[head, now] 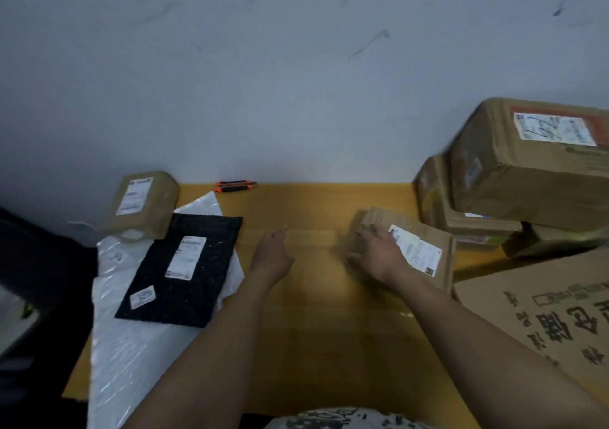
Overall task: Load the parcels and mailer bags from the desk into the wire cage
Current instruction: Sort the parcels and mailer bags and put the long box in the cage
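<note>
Small brown labelled parcel (412, 247) mid-desk, black mailer bag (184, 267) atop white bag (131, 346), left

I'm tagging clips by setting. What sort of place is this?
Probably a parcel sorting or mailroom desk: labelled cardboard parcels stacked at the right, a black mailer bag with shipping labels, and a box cutter by the wall.

Single head cam, looks fwd & down, close over desk (316, 329), facing wall (263, 66).

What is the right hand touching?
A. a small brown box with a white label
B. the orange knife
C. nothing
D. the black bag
A: the right hand lies on the small box on the desk, its fingers over the box's left end.
</note>
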